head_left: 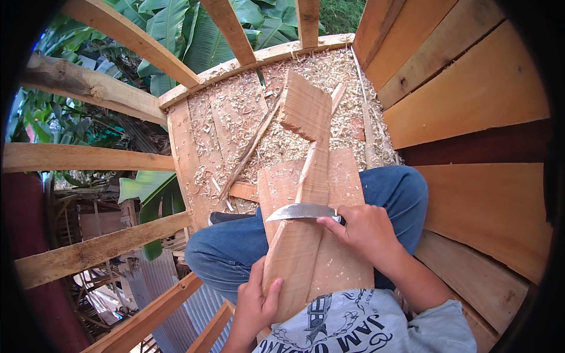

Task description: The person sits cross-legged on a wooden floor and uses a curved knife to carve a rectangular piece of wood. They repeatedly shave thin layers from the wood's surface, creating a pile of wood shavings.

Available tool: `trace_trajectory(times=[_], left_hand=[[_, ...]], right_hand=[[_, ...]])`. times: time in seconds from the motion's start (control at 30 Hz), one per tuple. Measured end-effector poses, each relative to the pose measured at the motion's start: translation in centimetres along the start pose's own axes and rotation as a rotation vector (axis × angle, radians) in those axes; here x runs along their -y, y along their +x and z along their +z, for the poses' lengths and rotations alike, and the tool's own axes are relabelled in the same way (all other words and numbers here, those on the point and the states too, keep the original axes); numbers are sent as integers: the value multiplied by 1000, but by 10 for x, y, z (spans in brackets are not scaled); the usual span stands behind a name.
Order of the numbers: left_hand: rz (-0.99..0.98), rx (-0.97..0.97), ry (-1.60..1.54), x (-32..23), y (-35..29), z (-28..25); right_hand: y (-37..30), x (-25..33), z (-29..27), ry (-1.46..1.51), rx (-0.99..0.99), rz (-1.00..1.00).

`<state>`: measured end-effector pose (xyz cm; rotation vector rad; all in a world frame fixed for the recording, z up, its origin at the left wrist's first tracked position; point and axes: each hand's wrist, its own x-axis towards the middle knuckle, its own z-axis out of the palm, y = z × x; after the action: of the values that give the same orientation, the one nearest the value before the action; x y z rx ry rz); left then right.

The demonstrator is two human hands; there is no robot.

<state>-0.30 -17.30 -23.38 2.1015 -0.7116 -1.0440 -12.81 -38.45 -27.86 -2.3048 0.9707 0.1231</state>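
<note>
Two bare hands of yours are at work over your lap. Your right hand [366, 232], at four o'clock, has its fingers closed around the handle of a curved-blade knife [303, 212], the tip pointing to nine o'clock. Its blade lies across the carved wooden workpiece [314, 188], near where the narrow neck meets the broad lower part. Your left hand [257, 300], between six and seven o'clock, has its fingers and thumb gripping that broad part's left edge. The workpiece runs from six toward twelve o'clock, its thick block end farthest from you, over a flat wooden board [341, 272] resting across your blue jeans [226, 247]. Pale wood shavings [353, 141] litter the plank floor [181, 129] toward twelve o'clock, with a long stick [253, 148] among them. Wooden railings [88, 157] stand at nine o'clock, a plank wall [471, 106] at three, banana leaves [170, 35] at eleven.
</note>
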Motion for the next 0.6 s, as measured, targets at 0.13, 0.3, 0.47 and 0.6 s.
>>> trace_trajectory(times=[0.13,0.3,0.47,0.6], left_hand=[[44,-16,50,-2,-1,2],[6,3,111,-12,-11,6],[-54,37,248,-27,-17,3],[127,-54,394,-53,-23,-2]], right_hand=[[12,-18,-2,-130,-60,-32],[38,-68,-18,-97,-392,240],[19,-49,-42,141,-295,205],[1,-40,-35,369,-231,201]])
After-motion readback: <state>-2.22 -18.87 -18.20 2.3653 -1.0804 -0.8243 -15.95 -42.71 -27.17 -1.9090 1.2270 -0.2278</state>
